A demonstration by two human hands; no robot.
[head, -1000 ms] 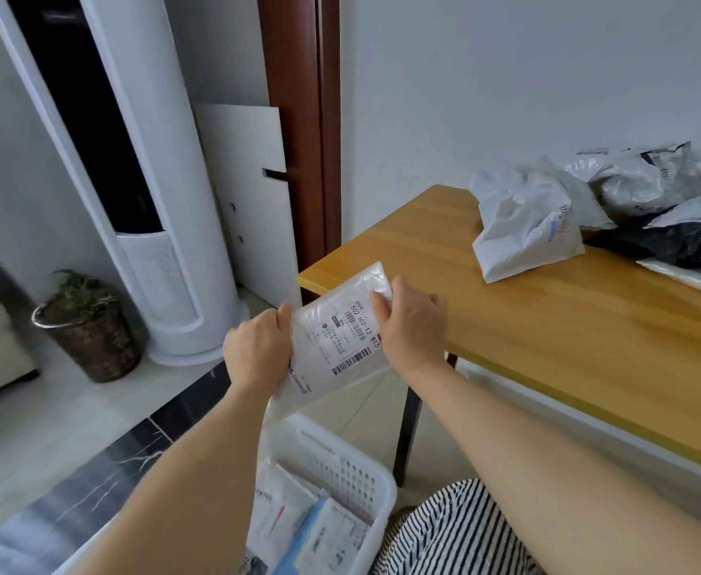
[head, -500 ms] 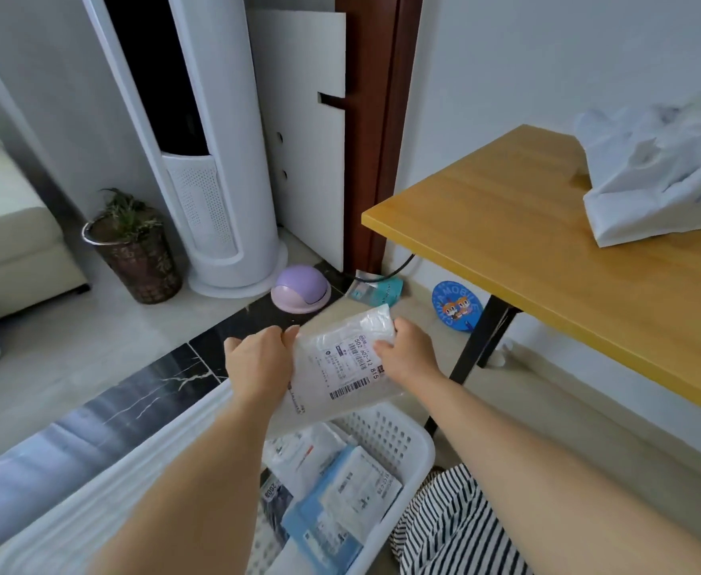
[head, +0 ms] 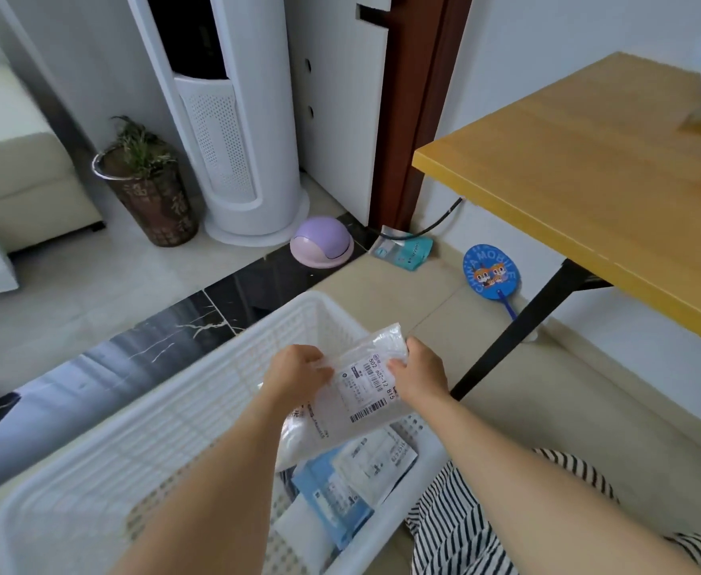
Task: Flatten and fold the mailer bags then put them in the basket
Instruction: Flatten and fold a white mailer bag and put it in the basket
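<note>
We see a clear mailer bag with a white shipping label held up over the white basket, not touching the rim. Its long axis runs diagonally, upper end pointing up-right toward the bench, lower end dipping down-left into the basket. Label faces us, barcode near the lower right edge. Left hand grips the bag's left edge, fingers curled over it. Right hand pinches the upper right edge, thumb on the label side, other fingers curled behind. So the bag sits between both hands, stretched fairly flat. Inside the basket we see folded bags, blue and white, lying on the bottom under the held one. Floor shows a blue fan and a purple dome.
</note>
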